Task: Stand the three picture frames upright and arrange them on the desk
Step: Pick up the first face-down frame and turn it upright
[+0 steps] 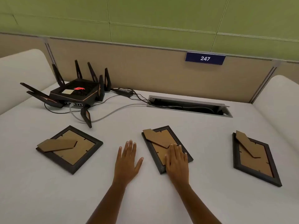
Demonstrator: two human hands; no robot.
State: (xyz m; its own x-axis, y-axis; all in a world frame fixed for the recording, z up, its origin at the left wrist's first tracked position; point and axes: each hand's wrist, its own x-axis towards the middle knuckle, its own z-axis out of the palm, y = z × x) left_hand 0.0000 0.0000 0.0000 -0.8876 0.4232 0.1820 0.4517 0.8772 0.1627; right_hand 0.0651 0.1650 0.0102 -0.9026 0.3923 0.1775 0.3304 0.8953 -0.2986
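Observation:
Three dark picture frames lie face down on the white desk (178, 199), brown backs and cardboard stands up. The left frame (69, 149) lies near the router. The middle frame (160, 143) lies in front of me, and the right frame (255, 160) lies at the right. My right hand (177, 160) rests flat on the lower part of the middle frame, fingers spread, gripping nothing. My left hand (127, 160) lies flat on the desk just left of that frame, fingers apart, not touching it.
A black router (76, 92) with several antennas stands at the back left, with cables (113, 110) running to an open cable slot (189, 105) at the back centre. A beige partition with a "247" sign (205, 58) bounds the back. White side panels flank the desk.

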